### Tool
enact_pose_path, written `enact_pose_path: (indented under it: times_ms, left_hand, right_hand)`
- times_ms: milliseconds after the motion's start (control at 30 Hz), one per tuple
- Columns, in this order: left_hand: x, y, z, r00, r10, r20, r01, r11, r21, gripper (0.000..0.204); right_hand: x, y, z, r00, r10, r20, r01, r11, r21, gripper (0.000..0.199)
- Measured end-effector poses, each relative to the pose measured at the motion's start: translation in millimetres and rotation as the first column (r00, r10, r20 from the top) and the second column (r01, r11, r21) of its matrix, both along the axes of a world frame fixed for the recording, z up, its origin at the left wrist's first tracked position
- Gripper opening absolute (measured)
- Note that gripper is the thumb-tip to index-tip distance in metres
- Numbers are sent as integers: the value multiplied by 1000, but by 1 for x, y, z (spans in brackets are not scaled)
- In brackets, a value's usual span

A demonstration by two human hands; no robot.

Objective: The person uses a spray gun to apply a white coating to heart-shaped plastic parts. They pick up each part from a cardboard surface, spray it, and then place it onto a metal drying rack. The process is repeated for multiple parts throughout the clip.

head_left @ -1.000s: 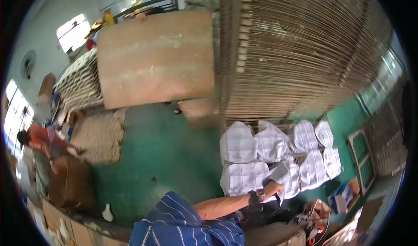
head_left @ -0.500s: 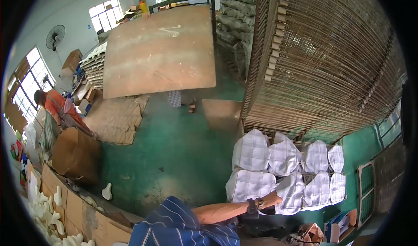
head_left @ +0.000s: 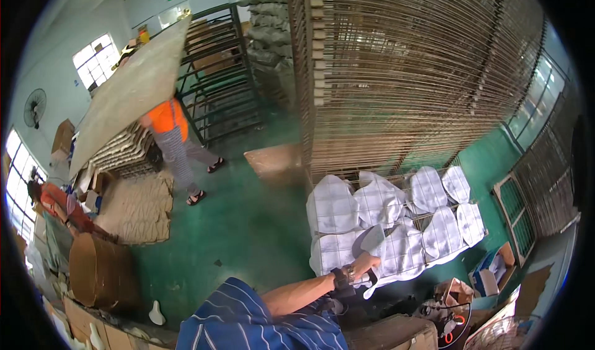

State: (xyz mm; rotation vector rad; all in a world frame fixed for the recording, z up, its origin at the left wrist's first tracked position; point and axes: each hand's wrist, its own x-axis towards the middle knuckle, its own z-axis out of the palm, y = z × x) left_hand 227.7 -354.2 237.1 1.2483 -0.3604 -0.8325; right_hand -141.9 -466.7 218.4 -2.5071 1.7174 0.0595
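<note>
My left hand reaches out to the right on a bare forearm with a dark wristband and a blue striped sleeve. Its fingers are closed on the edge of a white moulded piece at the near side of a wire rack. Several more white moulded pieces lie side by side on that rack. My right hand is out of view.
A tall stack of wire racks rises behind the white pieces. A person in an orange top carries a large flat board across the green floor. Another person bends at the left by cardboard boxes. Metal shelving stands at the back.
The view has swung. The big board, which faced me flat, now tilts at the upper left and its carrier shows beneath it. My left hand stays at the white pieces.
</note>
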Motion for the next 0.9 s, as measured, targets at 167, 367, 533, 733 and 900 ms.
enact_pose_path:
  times_ms: [167, 367, 533, 733, 900]
  left_hand:
    - [11, -5, 4, 997, -60, -52, 59, 998, -21, 26]
    - [5, 10, 4, 998, -69, 6, 69, 997, -19, 21]
    - [-1, 29, 3, 997, -62, 41, 63, 998, -27, 17]
    - [4, 34, 2, 963, -108, 246, 116, 993, -19, 14]
    - [34, 65, -28, 759, -14, 651, 1, 1000, 21, 13]
  right_hand:
    - [-7, 8, 2, 998, -55, -7, 55, 998, -5, 64]
    - [-9, 12, 3, 999, -50, -14, 50, 999, -14, 63]
    - [-9, 22, 7, 999, -41, -23, 41, 999, -21, 62]
    - [-53, 49, 3, 988, -153, -1, 153, 988, 2, 61]
    - [-144, 127, -16, 881, -469, -66, 473, 879, 55, 60]
